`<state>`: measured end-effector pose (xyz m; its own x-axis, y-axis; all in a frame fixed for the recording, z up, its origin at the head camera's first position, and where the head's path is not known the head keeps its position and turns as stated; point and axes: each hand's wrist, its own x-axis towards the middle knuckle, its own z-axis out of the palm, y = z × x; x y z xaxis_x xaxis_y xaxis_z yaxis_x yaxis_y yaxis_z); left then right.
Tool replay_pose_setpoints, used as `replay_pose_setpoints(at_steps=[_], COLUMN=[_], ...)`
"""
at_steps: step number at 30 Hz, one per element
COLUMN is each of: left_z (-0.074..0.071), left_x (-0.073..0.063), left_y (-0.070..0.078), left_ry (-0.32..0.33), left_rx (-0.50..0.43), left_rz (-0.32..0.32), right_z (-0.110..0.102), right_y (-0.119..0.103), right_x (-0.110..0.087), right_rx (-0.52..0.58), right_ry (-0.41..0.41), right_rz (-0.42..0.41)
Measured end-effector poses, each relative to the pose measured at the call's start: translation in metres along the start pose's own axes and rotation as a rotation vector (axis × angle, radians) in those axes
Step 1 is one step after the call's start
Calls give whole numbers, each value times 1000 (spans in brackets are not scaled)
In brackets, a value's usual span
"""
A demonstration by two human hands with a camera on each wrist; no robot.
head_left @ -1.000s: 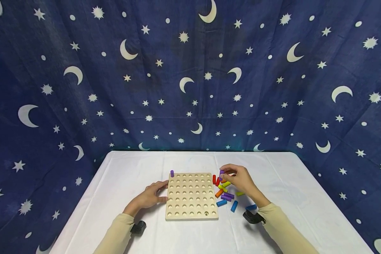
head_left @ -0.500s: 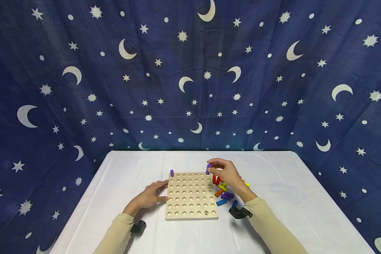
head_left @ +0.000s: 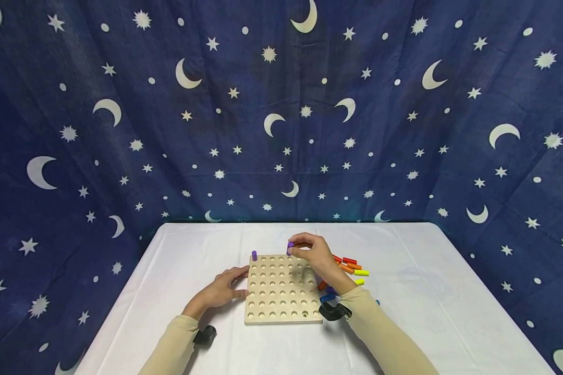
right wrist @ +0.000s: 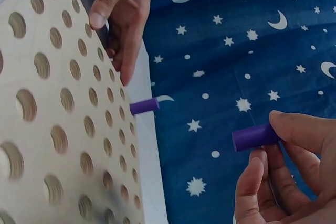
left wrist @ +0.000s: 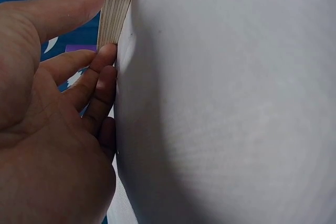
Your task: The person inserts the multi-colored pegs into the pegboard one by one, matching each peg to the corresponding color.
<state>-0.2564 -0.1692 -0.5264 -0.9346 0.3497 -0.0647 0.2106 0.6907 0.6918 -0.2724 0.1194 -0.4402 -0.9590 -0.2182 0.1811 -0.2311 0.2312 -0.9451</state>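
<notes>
My right hand [head_left: 315, 255] pinches a purple peg [right wrist: 252, 138] between thumb and fingers. It holds the peg over the far edge of a square wooden pegboard [head_left: 266, 298], apart from the board in the right wrist view. Another purple peg [head_left: 254, 255] stands upright in the far-left corner hole. At the left side, my left hand [head_left: 221, 289] rests on the table with thumb and fingertips against the board's edge. The layered wooden edge [left wrist: 116, 9] shows between thumb and fingers in the left wrist view.
Right of the board lie loose pegs, partly hidden by my right forearm: red [head_left: 349, 261], orange [head_left: 346, 269], yellow [head_left: 362, 273] and blue [head_left: 327, 298]. A white cloth [head_left: 206, 245] covers the table. A dark blue curtain [head_left: 281, 156] with moons and stars hangs behind.
My right hand has carried the purple peg leftward from the loose pegs to over the board's far edge. The left hand and the board have stayed in place.
</notes>
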Motion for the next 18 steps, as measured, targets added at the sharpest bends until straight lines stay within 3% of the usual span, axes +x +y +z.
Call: replay_pose_setpoints(at_steps=[4, 18], left_z=[0, -2], left_x=[-1, -2], left_y=[0, 3], left_ry=[0, -17], left_rx=[3, 2], left_rz=[6, -12], right_z=[11, 46], right_y=[18, 29], right_x=[10, 25], right_rx=[32, 88], right_ry=[12, 25], right_rz=[13, 37])
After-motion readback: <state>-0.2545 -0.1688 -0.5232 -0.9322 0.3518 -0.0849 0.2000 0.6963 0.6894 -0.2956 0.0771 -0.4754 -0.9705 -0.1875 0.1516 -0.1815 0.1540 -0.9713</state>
